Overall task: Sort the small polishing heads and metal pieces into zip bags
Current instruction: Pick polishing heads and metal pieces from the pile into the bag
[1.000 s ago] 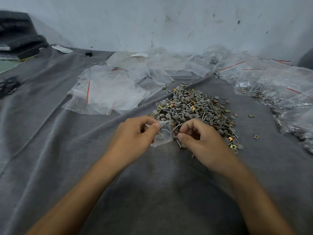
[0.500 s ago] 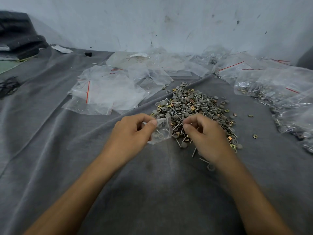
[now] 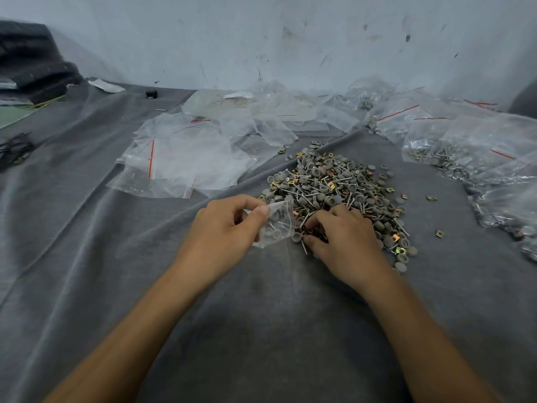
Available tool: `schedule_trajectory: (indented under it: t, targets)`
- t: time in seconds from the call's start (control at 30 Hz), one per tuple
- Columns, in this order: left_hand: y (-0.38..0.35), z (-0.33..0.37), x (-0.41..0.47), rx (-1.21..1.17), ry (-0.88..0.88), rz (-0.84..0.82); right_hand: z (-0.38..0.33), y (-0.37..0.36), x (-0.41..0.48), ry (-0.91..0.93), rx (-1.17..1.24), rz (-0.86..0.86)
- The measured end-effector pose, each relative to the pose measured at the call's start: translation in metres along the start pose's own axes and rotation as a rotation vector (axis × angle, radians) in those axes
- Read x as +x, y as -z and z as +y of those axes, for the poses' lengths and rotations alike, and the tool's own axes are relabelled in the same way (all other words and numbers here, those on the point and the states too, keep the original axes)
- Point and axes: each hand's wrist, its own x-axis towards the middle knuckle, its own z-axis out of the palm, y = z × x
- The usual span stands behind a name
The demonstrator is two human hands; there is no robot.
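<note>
Nearest us, on the grey cloth (image 3: 261, 315), the left hand (image 3: 223, 228) pinches a small zip bag (image 3: 276, 225) at its upper edge between thumb and fingers; grey heads on shanks show inside it. Just right of it, the right hand (image 3: 345, 239) lies with fingers curled into the near edge of the pile (image 3: 334, 184) of polishing heads and metal pieces; we cannot tell whether it grips any. Beyond, leftward, lie flat empty zip bags (image 3: 180, 161); rightward, filled bags (image 3: 465, 146). A marked wall (image 3: 290, 39) stands behind.
</note>
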Motion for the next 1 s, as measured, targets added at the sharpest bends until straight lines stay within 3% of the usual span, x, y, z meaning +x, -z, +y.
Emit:
schedule_trajectory:
  t: [0.7, 0.87, 1.0]
  targets:
    - [0.0, 0.003, -0.001, 0.001, 0.004, -0.004, -0.009, 0.001, -0.006, 0.078, 0.009, -0.104]
    - [0.0, 0.004, -0.002, 0.022, 0.003, -0.015, -0.007, 0.002, -0.006, 0.083, 0.019, -0.022]
    - [0.001, 0.003, -0.001, 0.012, 0.002, -0.017, -0.001, 0.013, -0.004, 0.023, 0.335, 0.146]
